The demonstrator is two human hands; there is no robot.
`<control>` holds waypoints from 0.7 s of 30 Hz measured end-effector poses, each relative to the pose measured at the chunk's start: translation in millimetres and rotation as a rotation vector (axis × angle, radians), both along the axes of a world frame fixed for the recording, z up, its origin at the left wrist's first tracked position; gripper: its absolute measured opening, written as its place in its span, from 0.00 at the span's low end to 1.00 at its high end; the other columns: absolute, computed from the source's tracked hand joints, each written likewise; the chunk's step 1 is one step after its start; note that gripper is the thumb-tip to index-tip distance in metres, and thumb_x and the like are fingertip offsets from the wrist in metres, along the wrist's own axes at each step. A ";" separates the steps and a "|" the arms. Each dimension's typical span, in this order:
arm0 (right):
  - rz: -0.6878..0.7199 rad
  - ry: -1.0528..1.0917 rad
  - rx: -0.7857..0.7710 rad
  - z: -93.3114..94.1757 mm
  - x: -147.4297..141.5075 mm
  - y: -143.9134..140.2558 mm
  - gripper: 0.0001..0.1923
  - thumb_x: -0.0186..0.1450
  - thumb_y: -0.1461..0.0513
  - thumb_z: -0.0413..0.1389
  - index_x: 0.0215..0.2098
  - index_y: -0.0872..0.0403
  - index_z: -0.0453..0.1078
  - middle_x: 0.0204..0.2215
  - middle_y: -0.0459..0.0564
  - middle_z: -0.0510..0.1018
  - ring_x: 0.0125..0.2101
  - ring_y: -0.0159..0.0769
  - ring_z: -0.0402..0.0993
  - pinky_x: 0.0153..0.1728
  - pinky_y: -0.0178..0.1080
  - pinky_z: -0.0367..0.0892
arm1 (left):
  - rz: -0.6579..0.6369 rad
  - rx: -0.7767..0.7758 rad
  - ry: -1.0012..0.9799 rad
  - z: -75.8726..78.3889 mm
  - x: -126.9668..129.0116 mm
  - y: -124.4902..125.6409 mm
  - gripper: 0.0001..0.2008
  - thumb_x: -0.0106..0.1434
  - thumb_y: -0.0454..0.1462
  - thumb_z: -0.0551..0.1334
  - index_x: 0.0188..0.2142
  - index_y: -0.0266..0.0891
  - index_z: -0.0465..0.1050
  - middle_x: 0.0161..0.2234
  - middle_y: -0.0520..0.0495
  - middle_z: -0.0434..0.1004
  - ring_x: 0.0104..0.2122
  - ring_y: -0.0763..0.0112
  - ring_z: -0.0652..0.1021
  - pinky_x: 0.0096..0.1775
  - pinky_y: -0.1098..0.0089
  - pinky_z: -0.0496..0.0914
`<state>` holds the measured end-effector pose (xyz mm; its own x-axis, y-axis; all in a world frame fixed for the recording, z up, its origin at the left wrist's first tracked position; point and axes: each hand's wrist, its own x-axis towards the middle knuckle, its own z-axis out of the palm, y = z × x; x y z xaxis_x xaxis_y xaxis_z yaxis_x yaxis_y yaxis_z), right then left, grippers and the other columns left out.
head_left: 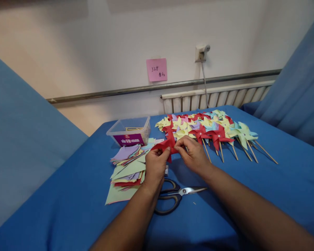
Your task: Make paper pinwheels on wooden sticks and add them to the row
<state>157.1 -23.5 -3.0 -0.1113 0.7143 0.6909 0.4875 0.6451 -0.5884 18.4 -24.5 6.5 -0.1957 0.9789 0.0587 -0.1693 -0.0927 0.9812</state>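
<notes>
White wall behind, with a pink note (156,69) stuck above a metal rail and a socket to its right; blue cloth rises on both sides. Blue desk (75,195) fills the lower view. Largest thing on it: a spread of finished pinwheels (209,127) at far right, red, yellow, green and purple, their sticks pointing toward the near-right edge. Next, a loose paper stack (125,169) of coloured squares at left centre, just beside the left hand. Behind the stack, a clear plastic box (129,131) with a purple label. Scissors (176,195) lie close to the near side of the hands, partly under the left wrist, blades pointing right, handles left. Smallest and central: a red paper (166,145), folded, held up just off the desk between both hands. Left hand (155,165) is closed in a pinch on its left part; right hand (193,153) pinches its right edge with thumb and forefinger. The piece's long axis runs left to right, fingertips of the two hands nearly meeting over it. Both hands equally near; pinwheels sit just beyond the right hand.
</notes>
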 end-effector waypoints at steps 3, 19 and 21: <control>0.044 -0.044 0.057 3.9 -1.3 -5.0 0.05 0.68 0.64 0.52 0.33 0.52 0.66 0.31 0.48 0.74 0.34 0.36 0.70 0.38 0.39 0.64 | -0.003 0.010 0.033 -1.5 0.3 0.7 0.08 0.46 0.38 0.70 0.24 0.35 0.78 0.23 0.49 0.79 0.23 0.71 0.76 0.28 0.73 0.68; 0.361 -0.407 -0.531 -36.3 -1.5 11.2 0.05 0.61 0.68 0.55 0.29 0.55 0.71 0.30 0.45 0.74 0.29 0.29 0.68 0.31 0.32 0.61 | 0.119 0.032 -0.132 -10.4 -14.3 18.9 0.14 0.42 0.39 0.73 0.28 0.34 0.77 0.24 0.51 0.77 0.23 0.74 0.74 0.30 0.72 0.67; 0.341 -0.464 -0.549 -36.3 -2.8 10.1 0.05 0.60 0.68 0.56 0.28 0.55 0.72 0.31 0.45 0.74 0.29 0.29 0.68 0.31 0.31 0.60 | 0.106 0.026 -0.135 -10.6 -13.0 17.8 0.13 0.42 0.39 0.73 0.28 0.34 0.77 0.24 0.52 0.77 0.23 0.74 0.74 0.30 0.72 0.68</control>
<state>154.3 -13.4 -39.3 -0.5758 0.8137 0.0792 0.5886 0.4798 -0.6507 5.3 -6.7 -4.1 -0.3056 0.9508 0.0499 -0.2874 -0.1421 0.9472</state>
